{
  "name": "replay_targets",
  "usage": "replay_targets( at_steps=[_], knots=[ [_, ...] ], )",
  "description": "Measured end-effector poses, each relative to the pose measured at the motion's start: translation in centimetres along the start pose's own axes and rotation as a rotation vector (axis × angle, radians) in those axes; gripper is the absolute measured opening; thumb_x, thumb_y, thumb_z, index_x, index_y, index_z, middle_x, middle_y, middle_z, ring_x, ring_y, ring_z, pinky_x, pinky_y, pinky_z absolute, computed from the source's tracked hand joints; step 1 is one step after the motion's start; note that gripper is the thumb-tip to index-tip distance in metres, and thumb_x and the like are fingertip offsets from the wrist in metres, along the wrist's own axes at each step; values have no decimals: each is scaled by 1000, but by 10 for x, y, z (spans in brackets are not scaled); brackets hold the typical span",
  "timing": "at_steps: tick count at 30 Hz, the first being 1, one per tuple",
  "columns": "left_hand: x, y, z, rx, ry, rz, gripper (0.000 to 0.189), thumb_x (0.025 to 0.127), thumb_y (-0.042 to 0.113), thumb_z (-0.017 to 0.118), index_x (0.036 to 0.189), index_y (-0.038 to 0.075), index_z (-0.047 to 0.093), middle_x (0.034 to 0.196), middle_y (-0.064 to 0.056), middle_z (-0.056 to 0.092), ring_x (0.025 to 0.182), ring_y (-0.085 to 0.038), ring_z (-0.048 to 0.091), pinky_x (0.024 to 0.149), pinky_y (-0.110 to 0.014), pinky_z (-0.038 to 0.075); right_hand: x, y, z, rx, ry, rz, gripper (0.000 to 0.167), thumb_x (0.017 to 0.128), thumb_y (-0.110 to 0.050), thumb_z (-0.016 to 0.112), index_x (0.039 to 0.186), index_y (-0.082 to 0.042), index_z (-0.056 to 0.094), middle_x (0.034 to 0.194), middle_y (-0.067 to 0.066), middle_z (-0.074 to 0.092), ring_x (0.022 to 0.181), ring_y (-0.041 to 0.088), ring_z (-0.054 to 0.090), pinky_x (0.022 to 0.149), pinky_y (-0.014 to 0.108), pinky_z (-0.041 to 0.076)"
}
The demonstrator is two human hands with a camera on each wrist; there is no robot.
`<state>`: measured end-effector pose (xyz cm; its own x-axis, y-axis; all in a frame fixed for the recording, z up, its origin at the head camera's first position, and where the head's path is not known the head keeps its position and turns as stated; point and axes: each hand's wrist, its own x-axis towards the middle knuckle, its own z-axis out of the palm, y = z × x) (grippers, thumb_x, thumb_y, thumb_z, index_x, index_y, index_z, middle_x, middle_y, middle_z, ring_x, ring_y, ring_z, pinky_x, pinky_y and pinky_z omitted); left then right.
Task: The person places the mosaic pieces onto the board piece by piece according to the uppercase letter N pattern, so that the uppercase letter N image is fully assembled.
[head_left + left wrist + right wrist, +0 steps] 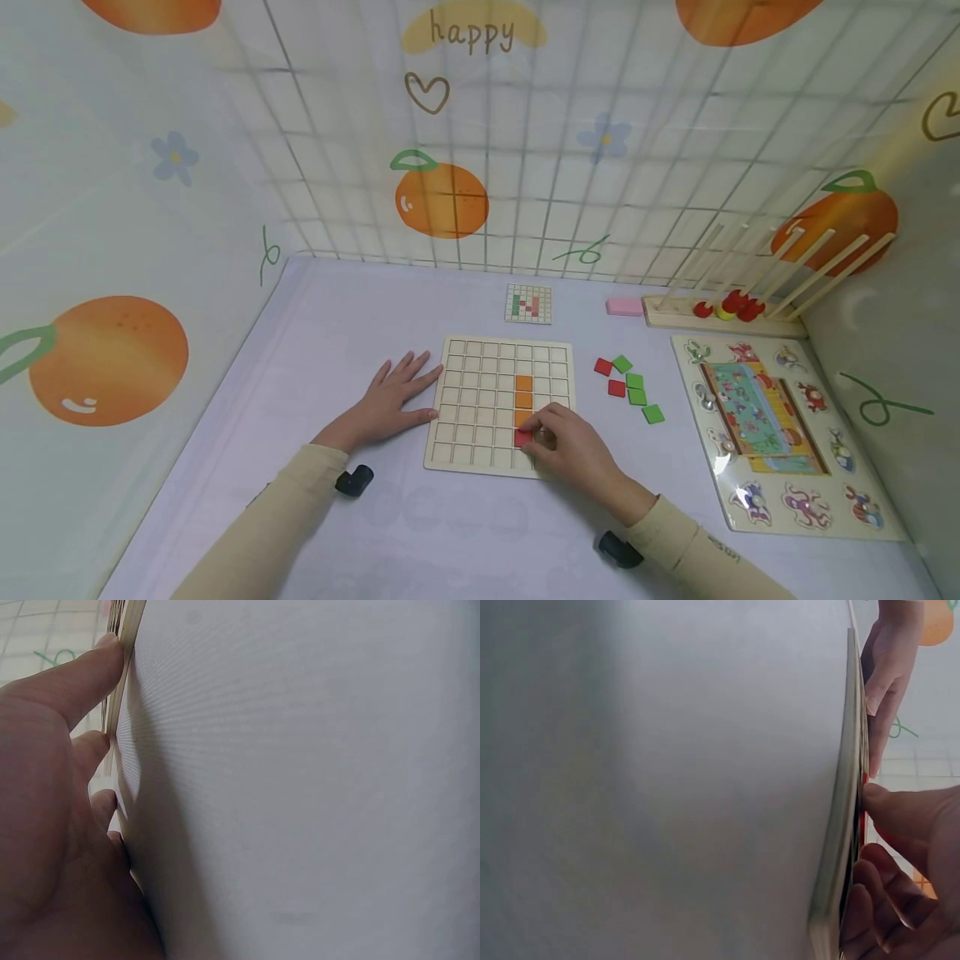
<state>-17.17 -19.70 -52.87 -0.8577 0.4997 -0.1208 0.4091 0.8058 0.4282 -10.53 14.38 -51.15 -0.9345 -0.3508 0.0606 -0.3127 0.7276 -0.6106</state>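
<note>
A pale wooden grid board (472,400) lies flat on the table in the head view. Three orange square tiles (523,400) sit one above another in a column of its cells. Just below them is a red square tile (521,439), which my right hand (576,450) pinches between thumb and index finger at the board. In the right wrist view the thumb (900,810) touches a sliver of red at the board's top. My left hand (392,402) lies with fingers spread, thumb and index fingertip touching the board's left edge.
Loose red and green tiles (636,397) lie right of the board. Behind it are a small pattern card (528,303) and a pink block (624,307). A wooden peg rack (720,321) with beads and a picture puzzle board (780,508) stand at the right.
</note>
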Motion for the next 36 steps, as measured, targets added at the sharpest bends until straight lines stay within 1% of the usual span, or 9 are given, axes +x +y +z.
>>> replay_targets(
  at_steps=[6,14,19,21,26,32,36],
  knots=[
    [-1,1,-1,-5,0,-1,80,97,61,57,162,27,27,171,-3,9,157,-29,0,124,-54,-6,0,0,-1,20,-18,27,21,84,-23,86,101,-25,75,92,-13,59,79,7,51,68,21,48],
    [-1,3,-2,-3,6,12,80,96,60,59,162,26,29,171,-6,11,157,-31,1,124,-57,-4,-3,1,-7,57,-7,77,20,85,-23,86,102,-26,76,93,-15,60,80,7,53,69,22,50],
    [-1,3,-2,-2,6,2,80,96,60,59,162,26,29,171,-6,12,157,-31,2,124,-57,-3,-3,5,-13,59,1,114,19,86,-21,85,100,-28,76,94,-16,61,82,7,53,72,25,51],
    [-1,3,-2,-5,7,1,80,96,59,59,162,25,29,171,-6,12,157,-31,2,124,-57,-4,-3,7,-16,59,5,121,19,86,-20,85,100,-27,75,93,-15,61,81,7,54,72,24,52],
    [-1,3,-2,-1,12,7,80,97,58,60,162,24,29,171,-7,13,157,-32,3,124,-57,-3,-5,12,-26,43,22,127,17,87,-19,83,101,-23,75,92,-13,61,79,8,56,68,24,53],
    [-1,4,-3,-9,12,6,80,97,57,61,162,24,30,171,-7,12,157,-32,3,124,-58,-3,-6,19,-37,3,41,140,15,89,-23,81,103,-22,76,92,-11,61,82,10,57,70,26,54],
    [-1,4,-3,3,-2,-10,80,97,59,59,162,27,28,171,-4,10,157,-29,0,124,-56,-4,-6,24,-43,-8,61,134,16,88,-21,82,103,-19,76,92,-9,63,83,12,58,69,28,54]
  ],
)
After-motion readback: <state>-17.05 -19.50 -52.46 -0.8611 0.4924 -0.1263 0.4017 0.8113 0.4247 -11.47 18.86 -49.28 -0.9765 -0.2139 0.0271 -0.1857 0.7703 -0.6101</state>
